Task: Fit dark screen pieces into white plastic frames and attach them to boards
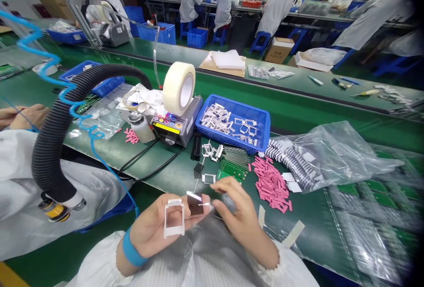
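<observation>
My left hand (155,229), palm up with a blue wristband (131,248), holds a white plastic frame (174,232) on the palm side. A small dark glossy screen (195,206) lies at its fingers, light glinting off its top edge. Just right of the screen is my right hand (236,209), thumb and forefinger apart; a small blurred pale patch by the thumb is too unclear to name. On the bench beyond the hands are another white frame with a screen (209,179), a dark square piece (198,170) and green circuit boards (232,170).
A blue tray (261,115) of white frames stands behind, beside a tape roll (179,88) on a grey machine (172,132). Pink strips (270,185) and a plastic bag (347,154) lie right. A black hose (49,145) arches left, near a co-worker's hand (31,117).
</observation>
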`<state>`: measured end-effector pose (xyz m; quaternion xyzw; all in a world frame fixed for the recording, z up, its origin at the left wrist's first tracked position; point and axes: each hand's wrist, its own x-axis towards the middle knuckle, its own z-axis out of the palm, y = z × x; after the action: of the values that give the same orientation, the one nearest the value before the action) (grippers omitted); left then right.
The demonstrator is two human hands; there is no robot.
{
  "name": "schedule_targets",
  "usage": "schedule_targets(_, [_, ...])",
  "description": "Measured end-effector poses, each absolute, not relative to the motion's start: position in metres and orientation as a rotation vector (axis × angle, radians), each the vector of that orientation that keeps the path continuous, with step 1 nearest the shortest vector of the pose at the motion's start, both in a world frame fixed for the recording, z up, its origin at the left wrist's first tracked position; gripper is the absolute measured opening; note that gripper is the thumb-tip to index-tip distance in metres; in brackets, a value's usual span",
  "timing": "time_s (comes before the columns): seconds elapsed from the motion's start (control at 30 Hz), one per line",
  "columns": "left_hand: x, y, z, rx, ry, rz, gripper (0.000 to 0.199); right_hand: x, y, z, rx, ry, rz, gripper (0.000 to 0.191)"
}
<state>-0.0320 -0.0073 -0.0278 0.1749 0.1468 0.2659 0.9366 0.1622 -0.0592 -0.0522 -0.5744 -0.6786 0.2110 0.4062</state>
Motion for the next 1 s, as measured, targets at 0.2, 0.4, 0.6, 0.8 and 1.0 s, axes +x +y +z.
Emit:
schedule_targets(0.2, [-0.026,-0.011,-0.023,0.446,0.288,0.490,0.032,0.160,-0.060,-0.010,-1.266,-1.843,0.433,0.040])
schedule_targets(0.4, [-0.025,-0.010,-0.027,0.418,0.216,0.475,0.034,0.156,-0.057,-0.021,-1.207,-1.777,0.440,0.027])
schedule_targets(0.6, [-0.026,-0.008,-0.033,0.258,0.294,0.336,0.038,0.176,-0.053,-0.010,-1.204,-1.830,0.262,0.026])
schedule_targets(0.8, [-0.017,-0.014,-0.043,0.293,0.378,0.107,0.040,0.192,-0.039,0.027,-0.979,-2.352,0.293,0.027])
schedule_targets(1.0, [-0.008,-0.012,-0.039,0.394,0.448,-0.077,0.035,0.182,-0.025,0.044,-0.877,-2.718,0.256,0.026])
